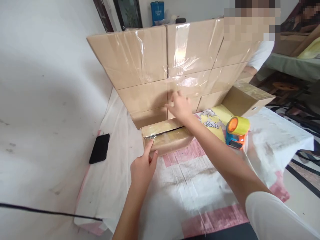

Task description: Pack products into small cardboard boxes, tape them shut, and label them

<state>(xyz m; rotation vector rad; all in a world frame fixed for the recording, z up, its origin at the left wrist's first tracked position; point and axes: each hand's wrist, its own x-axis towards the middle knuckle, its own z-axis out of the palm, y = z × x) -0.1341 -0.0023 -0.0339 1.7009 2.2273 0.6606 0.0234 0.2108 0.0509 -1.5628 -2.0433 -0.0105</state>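
A small cardboard box [170, 141] with tape over its top lies on the cloth-covered table, a dark gap running along its top. The index finger of my left hand [142, 168] rests on the box's left top corner, thumb apart and near its front side. Above the box, my right hand [182, 106] is slightly blurred, its fingers bent but apart and nothing visible in them. Behind it stands a large block of cardboard boxes [142, 60] wrapped in shiny clear film or tape; whether the fingers touch it I cannot tell.
A tape dispenser [236, 138] with a yellow roll [242, 125] stands on the right. Behind it sits another cardboard box [250, 98]. A black phone [99, 149] lies by the white wall [45, 100]. Another person's sleeve [262, 55] shows behind the block. White-and-pink cloth [200, 186] covers the table.
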